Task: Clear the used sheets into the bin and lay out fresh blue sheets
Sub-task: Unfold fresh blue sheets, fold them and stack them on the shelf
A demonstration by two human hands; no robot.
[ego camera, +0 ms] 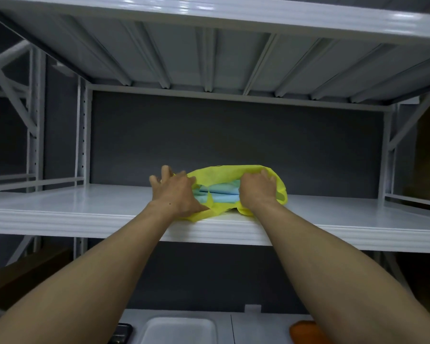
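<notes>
R hand (257, 188) grips yellow bag (230, 172), L hand (175, 192) spread on it; blue sheets (222, 194) inside

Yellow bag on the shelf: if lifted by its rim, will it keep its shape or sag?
Probably sags: the yellow bag creases where the right hand grips it. Likely light; only thin folded blue sheets show inside.

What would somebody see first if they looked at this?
The bright yellow bag in the middle of the white shelf, with blue sheets peeking out of its mouth. The left hand rests on its left side and the right hand grips its top edge.
</notes>
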